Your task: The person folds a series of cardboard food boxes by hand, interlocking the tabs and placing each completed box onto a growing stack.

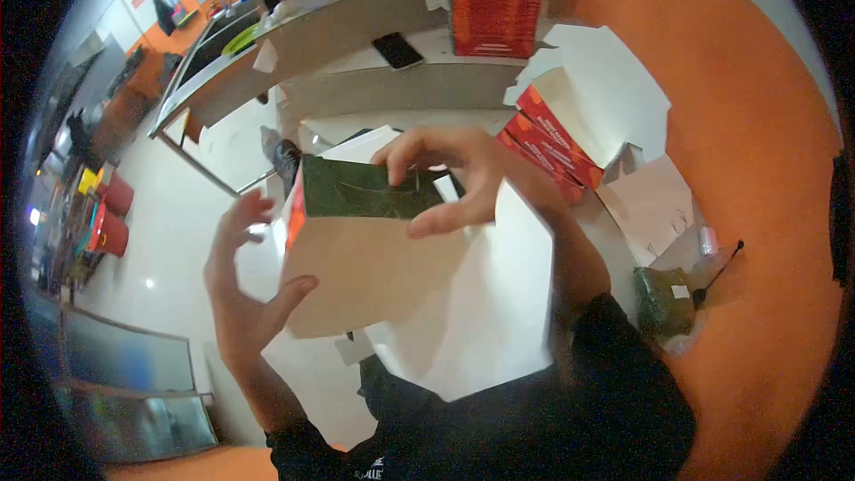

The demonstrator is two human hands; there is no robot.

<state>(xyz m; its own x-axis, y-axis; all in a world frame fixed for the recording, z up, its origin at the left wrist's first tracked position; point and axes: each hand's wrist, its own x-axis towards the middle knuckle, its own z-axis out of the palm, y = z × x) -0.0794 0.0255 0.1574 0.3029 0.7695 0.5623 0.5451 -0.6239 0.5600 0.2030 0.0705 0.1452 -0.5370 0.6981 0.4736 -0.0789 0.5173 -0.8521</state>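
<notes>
In front of my chest is a partly folded carton (374, 276), with a tan wall facing me and a white flap (499, 321) spread to the right. A dark green block (347, 189) lies at the top of the carton, against the wall's far edge. My right hand (468, 174) holds the block from above, fingers on one side and thumb on the other. At the carton's left side, my left hand (245, 281) has its fingers apart. Its thumb overlaps the tan wall; whether it touches is unclear. A strip of red print shows along the carton's left edge.
Red printed cartons (552, 142) lie stacked to the right, with an open white sheet (623, 80). A tall red stack (499, 0) stands on the ledge near a black phone (397, 51). A green wrapped bundle (663, 303) sits lower right. Red buckets (109, 230) stand left.
</notes>
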